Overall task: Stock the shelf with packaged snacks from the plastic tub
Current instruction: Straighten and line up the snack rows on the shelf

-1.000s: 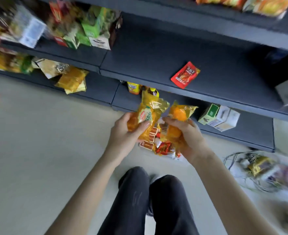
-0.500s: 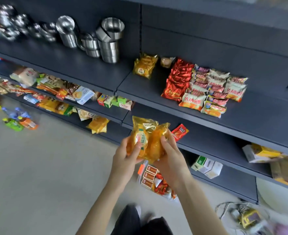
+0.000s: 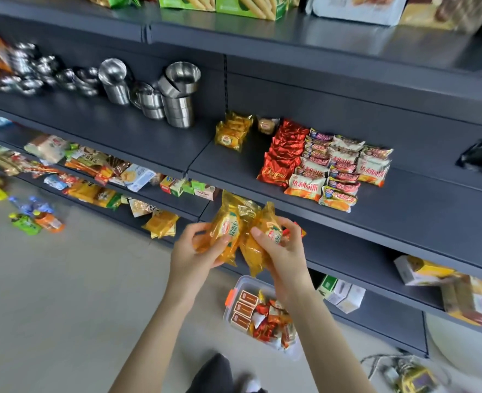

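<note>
My left hand [image 3: 190,252] grips one yellow-orange snack packet [image 3: 228,222], and my right hand [image 3: 283,251] grips a second one [image 3: 255,252] beside it. Both packets are held together in front of the dark shelf [image 3: 404,205]. On that shelf lie a pile of matching yellow packets [image 3: 232,131], red foil packets [image 3: 283,153] and rows of white-orange packets [image 3: 339,171]. Below my hands, the clear plastic tub [image 3: 238,287] stands on the floor with several small boxes and wrapped snacks inside.
Steel cups [image 3: 177,95] and bowls stand on the shelf's left section. Lower shelves hold mixed packets [image 3: 92,165] and cartons [image 3: 341,293]. Bottles [image 3: 35,218] lie on the floor at the left, cables [image 3: 404,370] at the bottom right. My leg [image 3: 214,373] shows at the bottom edge.
My view rose from the low shelves to the stocked middle shelf. Both hands lifted the two yellow packets up from above the tub toward that shelf.
</note>
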